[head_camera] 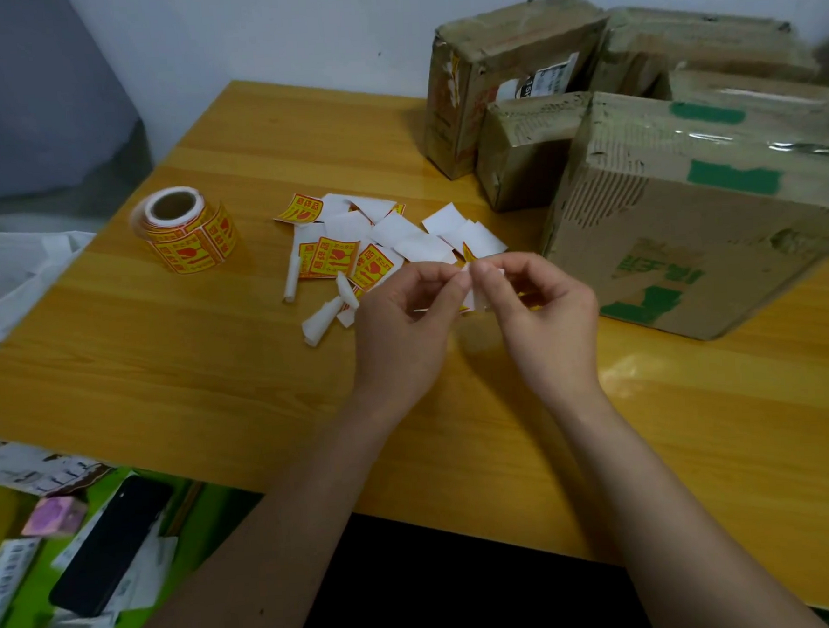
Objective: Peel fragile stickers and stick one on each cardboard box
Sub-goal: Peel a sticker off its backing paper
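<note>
My left hand (403, 324) and my right hand (543, 315) meet above the wooden table (212, 374), both pinching one small sticker on white backing (474, 290); its yellow edge barely shows. Behind the hands lies a pile of loose yellow-and-red fragile stickers (346, 259) mixed with white backing scraps (428, 245). A sticker roll (186, 230) stands upright at the left. Several cardboard boxes cluster at the right: a large one with green tape (679, 229) nearest, a small box (524, 156) behind it, and a tall one (494, 66) at the back.
Off the table's left edge, a green surface holds a black phone (111, 546), a small pink box (56, 515) and white paper packets. A white plastic bag (7, 270) lies at the far left. A white wall runs behind the table.
</note>
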